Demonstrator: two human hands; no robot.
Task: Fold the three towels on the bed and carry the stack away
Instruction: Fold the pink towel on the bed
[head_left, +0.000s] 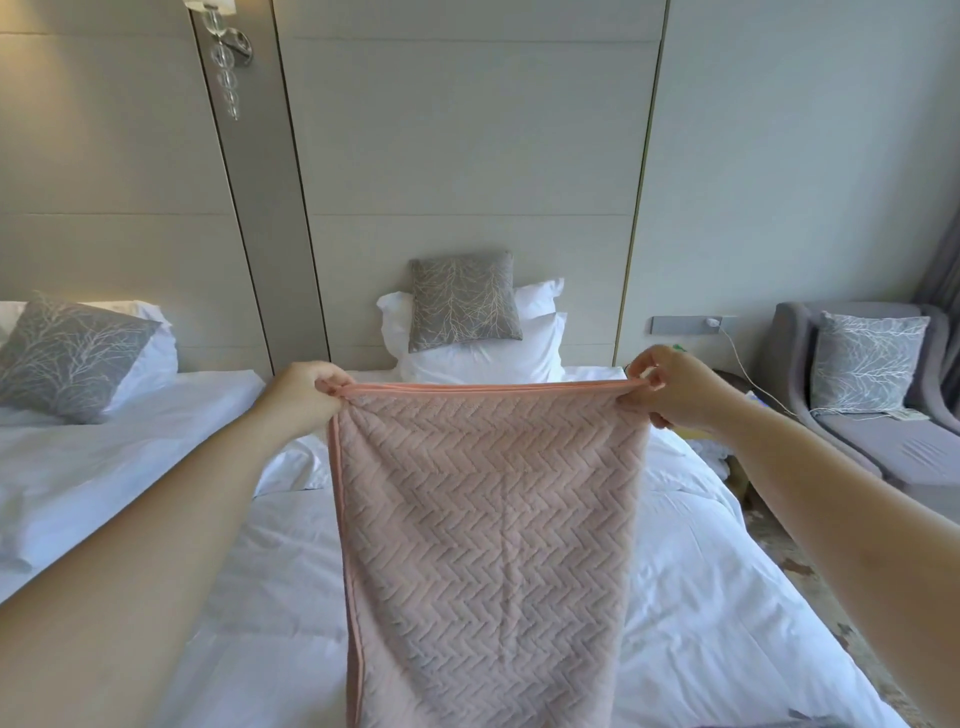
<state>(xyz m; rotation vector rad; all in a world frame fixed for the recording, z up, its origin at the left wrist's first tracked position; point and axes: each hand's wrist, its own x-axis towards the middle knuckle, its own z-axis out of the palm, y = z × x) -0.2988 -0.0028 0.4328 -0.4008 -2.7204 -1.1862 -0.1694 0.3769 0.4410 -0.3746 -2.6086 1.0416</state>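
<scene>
A pink towel (488, 540) with a zigzag weave hangs in front of me over the white bed (701, 597). Its top edge is stretched level between my hands. My left hand (306, 392) pinches the top left corner. My right hand (670, 384) pinches the top right corner. The towel's lower end runs out of view at the bottom. A bit of grey fabric (800, 719) shows at the bottom right edge; whether it is another towel I cannot tell. No other towel is visible.
White pillows and a grey patterned cushion (462, 301) sit at the headboard. A second bed (104, 457) lies to the left. On the right stands a grey armchair (883, 415) with a cushion, and a cable hangs from a wall socket (711, 323). Patterned carpet runs along the bed's right side.
</scene>
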